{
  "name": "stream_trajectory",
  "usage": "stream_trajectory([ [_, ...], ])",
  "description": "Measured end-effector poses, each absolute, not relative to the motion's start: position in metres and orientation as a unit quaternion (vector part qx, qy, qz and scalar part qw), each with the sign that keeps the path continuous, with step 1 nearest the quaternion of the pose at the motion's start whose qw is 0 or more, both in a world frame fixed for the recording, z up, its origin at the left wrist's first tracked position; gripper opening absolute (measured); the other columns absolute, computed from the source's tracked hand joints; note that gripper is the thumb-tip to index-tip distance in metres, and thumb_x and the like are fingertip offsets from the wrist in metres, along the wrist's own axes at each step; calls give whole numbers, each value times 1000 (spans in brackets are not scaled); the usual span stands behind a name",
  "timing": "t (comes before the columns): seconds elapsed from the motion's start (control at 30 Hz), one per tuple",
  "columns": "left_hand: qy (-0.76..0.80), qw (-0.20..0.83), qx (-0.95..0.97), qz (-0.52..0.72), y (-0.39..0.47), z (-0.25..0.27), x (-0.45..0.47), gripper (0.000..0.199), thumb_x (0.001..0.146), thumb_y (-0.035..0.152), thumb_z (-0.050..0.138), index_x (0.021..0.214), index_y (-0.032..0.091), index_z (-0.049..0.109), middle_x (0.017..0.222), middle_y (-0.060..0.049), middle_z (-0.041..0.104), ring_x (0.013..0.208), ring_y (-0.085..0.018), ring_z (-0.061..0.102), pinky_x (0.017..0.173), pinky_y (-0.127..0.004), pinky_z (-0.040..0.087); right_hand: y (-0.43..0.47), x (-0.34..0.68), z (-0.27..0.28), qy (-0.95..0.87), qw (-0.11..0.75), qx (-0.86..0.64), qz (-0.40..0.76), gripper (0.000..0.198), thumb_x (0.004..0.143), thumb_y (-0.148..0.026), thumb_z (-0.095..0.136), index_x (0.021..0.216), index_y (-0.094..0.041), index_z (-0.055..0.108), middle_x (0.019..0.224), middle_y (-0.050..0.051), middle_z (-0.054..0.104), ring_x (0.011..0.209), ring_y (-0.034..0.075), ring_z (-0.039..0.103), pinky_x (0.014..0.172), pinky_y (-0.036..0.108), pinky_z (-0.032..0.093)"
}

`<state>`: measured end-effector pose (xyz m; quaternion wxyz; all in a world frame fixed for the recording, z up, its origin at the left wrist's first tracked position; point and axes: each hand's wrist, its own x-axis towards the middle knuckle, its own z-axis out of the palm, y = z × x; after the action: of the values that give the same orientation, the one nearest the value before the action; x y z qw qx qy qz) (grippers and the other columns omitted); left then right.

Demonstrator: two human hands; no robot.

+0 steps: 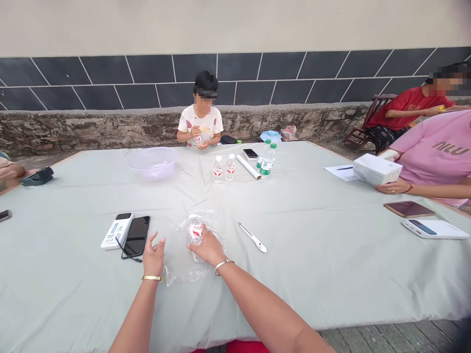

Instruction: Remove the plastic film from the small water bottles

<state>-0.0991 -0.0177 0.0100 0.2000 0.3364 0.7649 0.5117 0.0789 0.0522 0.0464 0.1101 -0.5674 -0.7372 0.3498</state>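
Note:
A small clear water bottle (196,233) with a red and white label lies on crumpled clear plastic wrap (180,267) on the table. My right hand (208,246) is closed around the bottle's right side, thumb and fingers on either side of it. My left hand (153,255) is held just left of the wrap, fingers apart and nothing in them. To the right of my right hand lies a white utility knife (252,238). Left of my left hand are a black phone (137,236) and a white power bank (117,231) with a short black cable.
Farther back on the grey-covered table (294,274) stand a purple basin (152,164), two small bottles (223,169), a white roll (248,166) and larger green-capped bottles (268,161). People sit around the table; one at right holds a white box (377,169).

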Motion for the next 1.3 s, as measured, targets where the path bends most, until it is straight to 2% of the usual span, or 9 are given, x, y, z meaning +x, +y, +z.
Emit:
stream_trajectory([
  [0.27, 742, 230, 628, 44, -17, 44, -113, 78, 58, 27, 71, 131, 23, 45, 72, 1, 63, 73, -17, 59, 69, -24, 42, 72, 84, 44, -651, 175, -550, 493, 73, 65, -34, 60, 133, -21, 35, 112, 8, 61, 100, 23, 58, 80, 33, 44],
  [0.47, 807, 127, 574, -58, -25, 43, -123, 25, 79, 18, 45, 89, 18, 68, 98, -15, 65, 98, -29, 59, 84, -43, 40, 84, 122, 36, -480, 264, -431, 717, 66, 65, -29, 59, 127, -22, 36, 100, 4, 64, 82, 18, 63, 64, 31, 49],
  [0.63, 803, -36, 586, -102, -46, 69, -116, 26, 75, 10, 47, 65, 21, 68, 130, -9, 51, 131, -39, 25, 97, -68, 5, 110, 132, 38, -520, 445, -448, 576, 59, 52, -22, 66, 107, -19, 48, 99, 4, 63, 88, 18, 60, 79, 32, 46],
  [0.73, 763, 16, 636, -116, -52, 91, -100, 23, 75, 10, 47, 65, 21, 65, 99, -10, 66, 112, -32, 50, 99, -62, 12, 129, 128, 39, -574, 467, -498, 452, 61, 52, -21, 65, 110, -17, 48, 101, 4, 62, 91, 18, 57, 84, 33, 44],
  [0.83, 740, 161, 649, -76, -53, 111, -86, 18, 76, 16, 45, 76, 23, 61, 71, -4, 65, 74, -22, 60, 85, -44, 38, 135, 128, 41, -612, 440, -524, 396, 66, 55, -23, 65, 118, -16, 44, 109, 7, 59, 97, 19, 56, 87, 34, 43],
  [1.0, 720, 326, 602, 113, -53, 137, -69, 25, 76, 23, 47, 101, 26, 51, 54, 6, 50, 54, -16, 53, 61, -28, 41, 92, 142, 57, -622, 438, -566, 318, 58, 73, -41, 58, 124, -18, 44, 121, 13, 52, 113, 26, 48, 96, 42, 37],
  [1.1, 616, 462, 586, 252, -54, 155, -56, 32, 77, 29, 52, 109, 25, 46, 58, 7, 50, 56, -13, 54, 63, -26, 43, 50, 140, 77, -711, 419, -371, 426, 55, 78, -55, 50, 121, -21, 49, 118, 11, 54, 111, 24, 49, 95, 39, 37],
  [1.2, 545, 521, 530, 387, -51, 172, -47, 39, 74, 34, 61, 108, 22, 47, 64, 5, 55, 61, -13, 57, 63, -25, 44, 20, 124, 92, -738, 283, -162, 591, 65, 69, -66, 56, 116, -21, 52, 107, 6, 58, 99, 20, 54, 89, 33, 41],
  [1.3, 562, 478, 407, 537, -44, 177, -50, 38, 65, 38, 71, 92, 20, 50, 62, 4, 55, 59, -12, 56, 59, -24, 43, 4, 108, 91, -711, 161, -178, 661, 43, 68, -51, 65, 97, -19, 60, 78, -1, 58, 71, 14, 55, 66, 25, 45],
])
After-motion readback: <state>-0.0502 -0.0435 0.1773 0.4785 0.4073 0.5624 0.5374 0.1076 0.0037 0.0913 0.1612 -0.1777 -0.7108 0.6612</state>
